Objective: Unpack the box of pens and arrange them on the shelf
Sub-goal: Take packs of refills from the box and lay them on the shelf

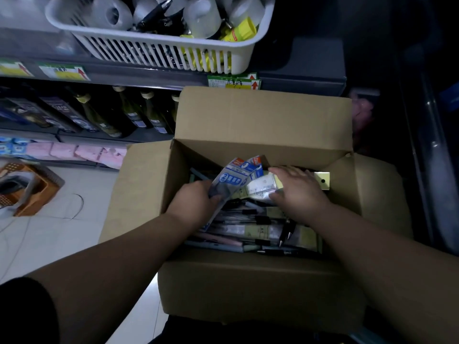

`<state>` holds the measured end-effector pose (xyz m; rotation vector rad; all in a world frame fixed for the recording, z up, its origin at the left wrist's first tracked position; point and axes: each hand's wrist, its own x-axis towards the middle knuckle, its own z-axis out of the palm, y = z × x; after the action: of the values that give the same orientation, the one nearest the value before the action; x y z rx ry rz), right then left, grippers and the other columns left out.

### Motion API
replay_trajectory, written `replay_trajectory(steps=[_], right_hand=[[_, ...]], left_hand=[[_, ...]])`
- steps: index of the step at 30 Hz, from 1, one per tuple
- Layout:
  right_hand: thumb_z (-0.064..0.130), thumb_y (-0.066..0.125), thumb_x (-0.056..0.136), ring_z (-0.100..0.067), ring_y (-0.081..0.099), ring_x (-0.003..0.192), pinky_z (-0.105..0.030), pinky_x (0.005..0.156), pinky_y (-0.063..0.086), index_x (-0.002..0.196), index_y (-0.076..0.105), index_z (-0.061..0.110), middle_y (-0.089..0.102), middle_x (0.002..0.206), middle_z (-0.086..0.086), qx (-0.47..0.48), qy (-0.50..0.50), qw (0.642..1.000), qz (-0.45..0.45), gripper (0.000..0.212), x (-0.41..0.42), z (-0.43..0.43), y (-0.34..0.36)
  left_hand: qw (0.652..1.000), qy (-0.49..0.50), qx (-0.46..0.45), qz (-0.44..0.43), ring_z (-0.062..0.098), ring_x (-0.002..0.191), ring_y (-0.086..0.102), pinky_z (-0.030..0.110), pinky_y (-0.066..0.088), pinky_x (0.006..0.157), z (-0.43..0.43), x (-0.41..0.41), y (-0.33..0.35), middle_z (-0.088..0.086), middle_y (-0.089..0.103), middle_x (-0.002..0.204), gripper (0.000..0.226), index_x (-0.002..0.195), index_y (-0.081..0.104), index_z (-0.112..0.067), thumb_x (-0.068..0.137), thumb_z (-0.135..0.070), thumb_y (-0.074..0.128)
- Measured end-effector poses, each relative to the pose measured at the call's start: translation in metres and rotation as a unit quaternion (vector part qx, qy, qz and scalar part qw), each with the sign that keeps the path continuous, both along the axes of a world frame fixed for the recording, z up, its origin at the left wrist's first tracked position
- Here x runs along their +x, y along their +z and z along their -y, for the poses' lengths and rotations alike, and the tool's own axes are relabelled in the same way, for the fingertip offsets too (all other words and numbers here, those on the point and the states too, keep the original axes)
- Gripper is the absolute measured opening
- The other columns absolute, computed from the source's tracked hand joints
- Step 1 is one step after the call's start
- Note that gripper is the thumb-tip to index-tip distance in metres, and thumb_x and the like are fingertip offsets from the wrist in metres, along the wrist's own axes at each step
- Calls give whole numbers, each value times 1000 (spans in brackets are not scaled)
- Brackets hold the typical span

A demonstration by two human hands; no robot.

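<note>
Cardboard box [248,281] sits open right below the camera, all four flaps folded out, the far flap [263,117] standing up against the shelving. Behind it the shelf unit [139,76] runs across the top of the view, price tags [64,71] along its edge, a row of dark bottles [129,112] with pale caps on the level beneath. Up top, a white slatted plastic basket [159,49] hangs over the edge, packed with translucent cups and some yellow pieces. Over on the left, an orange-brown basket [32,192] rests on the pale tiled floor [62,244].

Down inside the box now: packs of pens [250,227] fill the bottom, lying flat and heaped over one another, black clips and tips showing through clear sleeves, some with yellow card backing. Both bare forearms reach in from the near side.

Left hand [196,202] is closed around the lower part of a blue-and-white blister pack [236,180], tilting it up out of the heap with its top end pointing toward the far wall of the box. Right hand [298,192] lies palm down, fingers spread, on a yellow-backed pack [320,181] at the right side of the box; from here it's impossible to say whether it is gripping that pack or only pressing on it.
</note>
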<state>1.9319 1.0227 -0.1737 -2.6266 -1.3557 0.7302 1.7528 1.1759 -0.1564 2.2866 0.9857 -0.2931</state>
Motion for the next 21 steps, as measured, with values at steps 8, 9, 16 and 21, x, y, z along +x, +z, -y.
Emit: replay_trajectory(steps=[8,9,16,21], right_hand=[[67,60,75,-27,49,116,-38,99,33,128,50,25,54,123,-7,-94,-42,991,81,69,-2,1,-12],[63,62,77,-27,51,113,-36,94,37,125,52,25,55,121,-6,-86,-49,993,67,63,-2,1,-11],[30,72,77,-28,57,103,-35,85,48,121,53,23,49,122,-6,-30,-105,994,-25,49,-9,4,4],[41,68,75,-18,63,79,-30,68,53,91,69,24,69,87,3,-92,-62,989,-100,24,-19,-2,13]], left_hand=[[1000,18,-20,15,26,89,60,24,35,66,-1,-1,-1,11,67,101,13,97,60,-15,91,-27,57],[999,19,-24,15,23,86,59,24,35,66,-1,0,-1,10,67,101,16,100,61,-15,91,-27,56],[999,41,-30,12,25,89,60,24,36,67,-2,1,0,10,67,102,17,101,61,-15,90,-27,58],[999,32,-29,-1,23,84,58,24,37,66,1,1,-1,9,67,100,13,98,60,-17,90,-28,57]])
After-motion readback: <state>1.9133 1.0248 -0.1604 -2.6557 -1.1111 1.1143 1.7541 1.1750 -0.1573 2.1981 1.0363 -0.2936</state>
